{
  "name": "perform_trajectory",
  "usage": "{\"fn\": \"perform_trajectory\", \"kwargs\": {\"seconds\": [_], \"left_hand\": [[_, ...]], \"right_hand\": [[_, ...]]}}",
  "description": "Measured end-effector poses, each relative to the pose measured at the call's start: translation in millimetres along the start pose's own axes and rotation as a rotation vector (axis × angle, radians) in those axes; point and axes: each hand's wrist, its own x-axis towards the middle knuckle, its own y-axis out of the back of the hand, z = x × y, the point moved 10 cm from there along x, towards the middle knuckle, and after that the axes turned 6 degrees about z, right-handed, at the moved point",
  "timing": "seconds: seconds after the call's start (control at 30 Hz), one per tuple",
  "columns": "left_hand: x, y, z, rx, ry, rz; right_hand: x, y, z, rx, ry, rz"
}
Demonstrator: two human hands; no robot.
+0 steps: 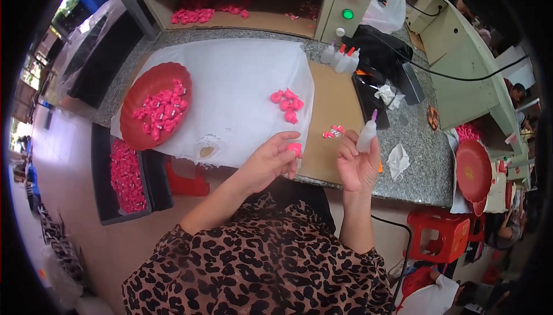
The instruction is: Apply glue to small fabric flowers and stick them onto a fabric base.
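Note:
My left hand [269,159] pinches a small pink plastic piece [295,148] at the near edge of the white cloth [230,84]. My right hand [358,165] grips a small translucent squeeze bottle [367,135] with a pink tip, held upright just right of the left hand. A small cluster of pink pieces [287,104] lies on the cloth beyond my left hand. Tiny pink-and-white bits [333,132] rest on the brown cardboard sheet [334,102].
A red round tray [135,99] with several pink pieces sits at the left. A black bin [125,175] of pink pieces stands below the counter. Three squeeze bottles [341,59], a black device [383,56] and a box with red and green lights [351,3] stand beyond. A red stool [440,233] is at the right.

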Motion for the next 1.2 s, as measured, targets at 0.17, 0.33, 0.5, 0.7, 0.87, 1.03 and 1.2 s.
{"fn": "perform_trajectory", "kwargs": {"seconds": [0.17,0.33,0.5,0.7,0.87,1.03,1.2], "left_hand": [[1.3,11.8,20.0,0.191,-0.162,0.039],[6.5,22.8,32.2,0.228,-0.285,0.097],[11.7,25.0,33.0,0.147,-0.268,0.128],[13.2,30.0,49.1,0.539,-0.493,0.23],[7.8,28.2,68.0,0.663,-0.699,0.333],[17.9,41.2,48.8,0.775,-0.592,0.359],[14.7,35.4,52.8,0.838,-0.648,0.35]], "right_hand": [[6.0,-1.2,18.8,-0.002,-0.113,0.026],[8.3,10.2,19.9,-0.134,-0.035,0.071],[8.9,18.7,9.8,-0.19,0.077,0.148],[9.1,17.9,10.3,-0.405,0.151,0.187],[5.1,4.4,11.9,-0.684,0.276,0.021],[-1.9,4.5,9.6,-0.875,0.444,0.013],[-17.1,-13.9,9.3,-1.154,0.688,-0.105]]}}
